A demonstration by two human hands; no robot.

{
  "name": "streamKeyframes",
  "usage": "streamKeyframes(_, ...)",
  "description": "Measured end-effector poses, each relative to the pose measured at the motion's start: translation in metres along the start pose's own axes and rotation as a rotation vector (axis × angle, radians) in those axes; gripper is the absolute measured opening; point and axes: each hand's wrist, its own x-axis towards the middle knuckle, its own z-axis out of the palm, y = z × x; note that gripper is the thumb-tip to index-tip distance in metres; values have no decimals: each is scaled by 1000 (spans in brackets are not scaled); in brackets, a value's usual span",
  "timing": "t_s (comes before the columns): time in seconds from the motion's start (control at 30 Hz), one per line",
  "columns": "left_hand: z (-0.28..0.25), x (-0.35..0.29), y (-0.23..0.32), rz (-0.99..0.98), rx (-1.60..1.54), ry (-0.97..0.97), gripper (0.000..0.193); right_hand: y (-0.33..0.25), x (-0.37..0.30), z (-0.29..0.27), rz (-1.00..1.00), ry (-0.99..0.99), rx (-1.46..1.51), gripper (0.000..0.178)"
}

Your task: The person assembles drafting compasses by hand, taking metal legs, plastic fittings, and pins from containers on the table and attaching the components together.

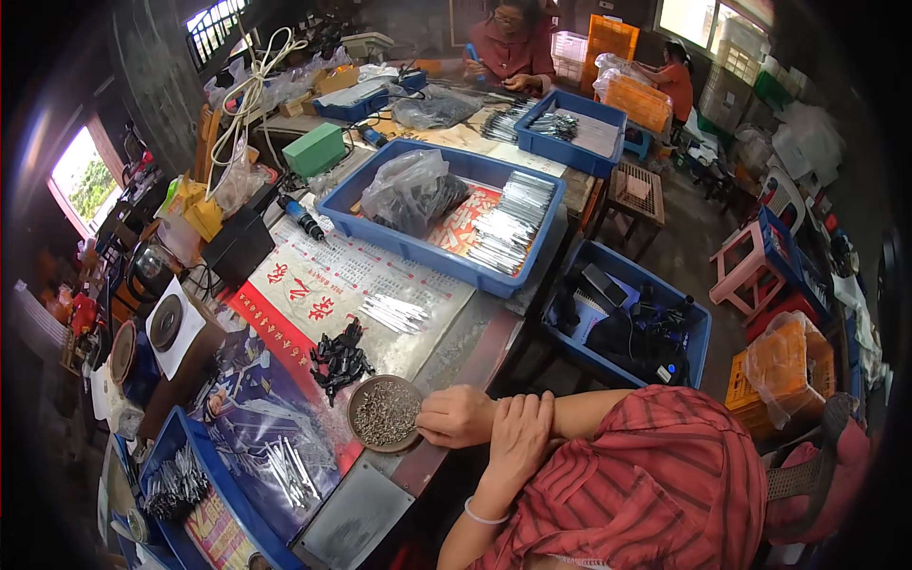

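My left hand point(521, 435), with a pale band on its wrist, lies across my right forearm, its fingers curled over it just behind the wrist. Fingers bent inward, my right hand point(458, 416) is at the right rim of a round dish point(353, 429). Whatever its fingertips hold, if anything, is hidden. Many small metal pieces point(387, 408) fill the dish. Just beyond the dish is a heap of black plastic parts point(339, 359). Thin silver rods point(394, 313) lie in a bunch on the printed paper, and more silver rods point(293, 472) lie nearer the lower edge.
A large blue tray point(418, 249) holds a bagged dark bundle point(416, 193) and rows of metal rods. Another blue tray point(176, 427) sits lower left. A blue crate point(698, 351) with black items stands right of the bench. A power screwdriver point(302, 218) lies near it. Two people are farther back.
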Motion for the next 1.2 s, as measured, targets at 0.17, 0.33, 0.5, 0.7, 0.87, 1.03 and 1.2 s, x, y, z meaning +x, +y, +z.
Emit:
streamKeyframes(0.17, 2, 0, 0, -2, -11, 40, 68, 2, -1, 0, -13, 6, -3, 14)
streamKeyframes(0.33, 3, -1, 3, 7, -20, 55, 66, 2, -3, -2, -14, 11, 1, 13)
streamKeyframes(0.5, 1, -8, 8, -52, 15, 39, 69, 0, -1, 0, -7, -2, 26, 12)
streamKeyframes(0.7, 4, -15, 5, -77, -1, 14, 73, 5, 5, -1, 65, -56, 26, 13)
streamKeyframes(0.87, 1, -28, 3, -106, 46, 117, 57, 4, 12, 3, 124, -38, 128, 11)
streamKeyframes(1.03, -5, -42, 6, -69, -136, 256, 35, 3, 10, 4, 226, -85, 268, 11)
streamKeyframes(1.2, -25, -63, 2, -119, -329, 386, 28, 2, 11, 0, 254, -108, 314, 9)
